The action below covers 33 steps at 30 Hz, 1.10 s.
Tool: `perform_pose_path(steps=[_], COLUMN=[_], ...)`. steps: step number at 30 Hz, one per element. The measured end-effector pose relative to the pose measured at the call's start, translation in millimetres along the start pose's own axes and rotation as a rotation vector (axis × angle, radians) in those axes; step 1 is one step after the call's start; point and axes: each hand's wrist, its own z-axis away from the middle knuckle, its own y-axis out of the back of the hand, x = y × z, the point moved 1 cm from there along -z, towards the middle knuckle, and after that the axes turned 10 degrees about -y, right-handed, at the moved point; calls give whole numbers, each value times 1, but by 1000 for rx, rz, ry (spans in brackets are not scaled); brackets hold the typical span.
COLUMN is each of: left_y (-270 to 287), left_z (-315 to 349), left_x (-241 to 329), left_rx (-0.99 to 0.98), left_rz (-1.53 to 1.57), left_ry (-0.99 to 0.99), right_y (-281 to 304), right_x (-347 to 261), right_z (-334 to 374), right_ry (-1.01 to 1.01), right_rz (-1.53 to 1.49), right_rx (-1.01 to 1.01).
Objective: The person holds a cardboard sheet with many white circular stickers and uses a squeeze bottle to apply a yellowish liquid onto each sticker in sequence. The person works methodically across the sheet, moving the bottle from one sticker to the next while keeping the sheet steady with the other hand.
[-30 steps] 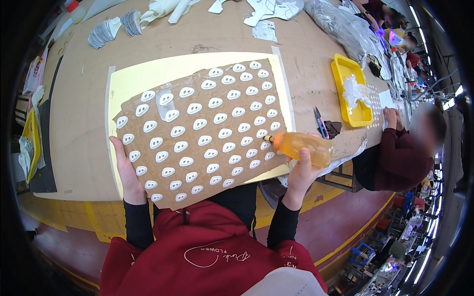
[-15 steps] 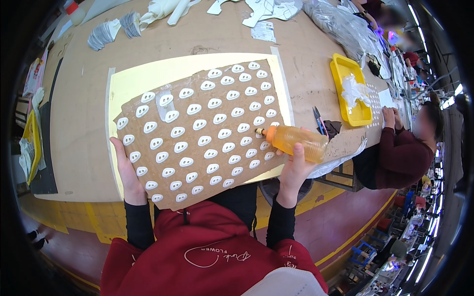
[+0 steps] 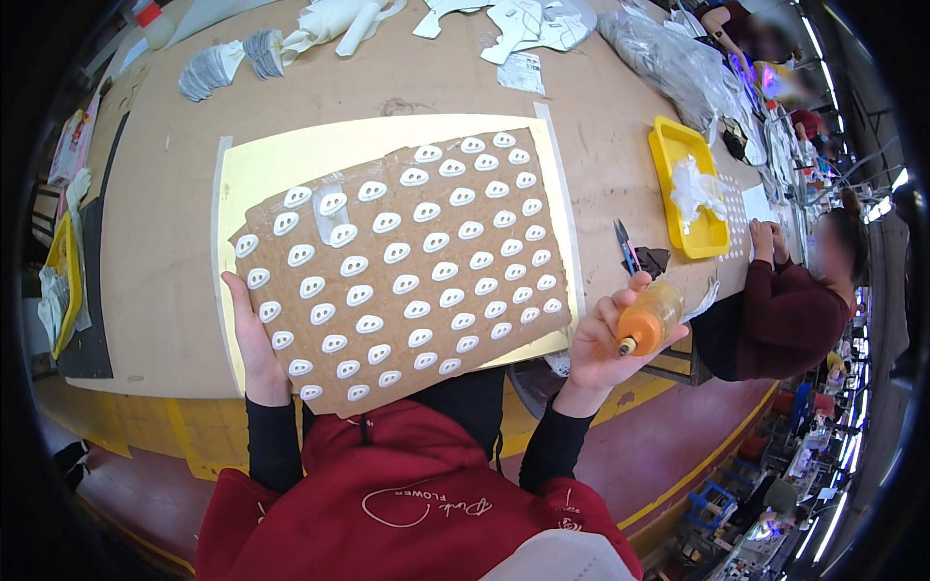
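A brown cardboard sheet [image 3: 325, 384] carries rows of small white rounded-triangular pieces [image 3: 396, 253], each with two dark holes. My left hand [image 3: 256, 347] grips its left edge, thumb on top and fingers hidden beneath. In my right hand [image 3: 596, 347] is a squeeze bottle [image 3: 657, 308] of amber liquid with an orange cap. The bottle is tilted, its dark-tipped nozzle toward me, beyond the sheet's lower right corner and apart from the pieces. Pale yellow paper [image 3: 266, 160], taped at its sides, lies under the cardboard.
Right of the cardboard lie snips [image 3: 626, 247] and a yellow tray [image 3: 664, 145] holding crumpled white plastic. White cut pieces [image 3: 542, 24] and stacked grey-white parts [image 3: 211, 71] lie along the table's far side. A co-worker [image 3: 794, 300] sits at the right.
My right hand has drawn the bottle away from the pieces, right and toward me, and turned its nozzle toward me. The left hand still holds the cardboard.
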Motion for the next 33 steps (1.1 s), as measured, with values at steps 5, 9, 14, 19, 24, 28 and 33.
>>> perform_pose_path(steps=[5,9,14,19,24,28,33], left_y=[-2,1,-2,3,13,15,9], left_z=[0,-1,1,-2,-6,-5,-3], left_x=[1,-2,0,-4,-9,-8,-6], left_rx=[-9,-25,-22,-40,-62,-88,-79], left_rz=[-1,86,126,153,220,241,238], left_ry=[-11,30,42,41,98,138,152], right_y=[-9,-8,-1,0,-2,-10,-17], right_x=[18,28,28,32,33,37,41], right_z=[-2,-6,-8,-8,-6,-3,-4], right_ry=[260,284,303,374,348,298,250], right_rz=[832,1019,1024,1079,1143,1128,1109], right_rx=[325,367,375,380,337,281,239])
